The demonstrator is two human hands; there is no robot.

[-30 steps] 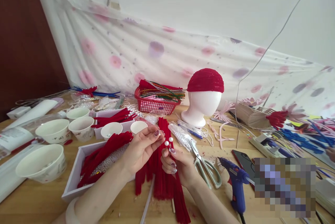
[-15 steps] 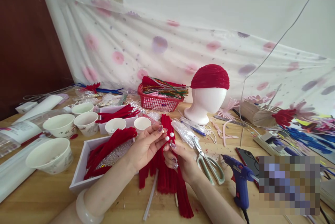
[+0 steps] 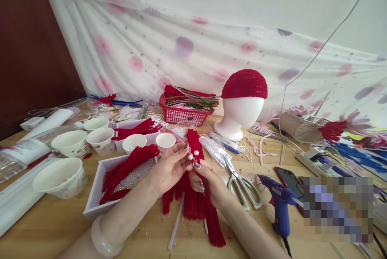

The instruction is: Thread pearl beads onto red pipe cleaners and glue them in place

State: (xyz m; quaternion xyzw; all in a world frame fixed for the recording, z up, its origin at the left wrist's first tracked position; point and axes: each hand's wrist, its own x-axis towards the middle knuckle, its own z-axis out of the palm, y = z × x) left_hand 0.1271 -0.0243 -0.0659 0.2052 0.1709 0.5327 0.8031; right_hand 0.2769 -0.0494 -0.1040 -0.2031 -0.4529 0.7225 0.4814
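Over a bundle of red pipe cleaners [image 3: 193,202], my two hands meet at a small cluster of round white pearl beads [image 3: 196,153]. My left hand [image 3: 172,166], with a pale bangle [image 3: 105,238] on its wrist, is closed, thumb and fingertips pinched at the cluster's left side. From below and right, my right hand [image 3: 210,180] grips the cluster between thumb and curled fingers. Whatever joins the beads is mostly hidden by the fingers. Just right of my right hand lie open scissors [image 3: 243,186] with pale green handles.
A blue glue gun [image 3: 279,202] lies at right, near a phone [image 3: 288,182]. White paper cups [image 3: 60,176] and a white box [image 3: 93,194] of red pipe cleaners stand at left. Behind are a red basket [image 3: 187,117] and a white foam head [image 3: 238,115] with a red cap [image 3: 245,84].
The left fingertips, which held a small bead slightly apart, have closed in against the bead cluster. The right hand keeps its grip. The view has shifted slightly.
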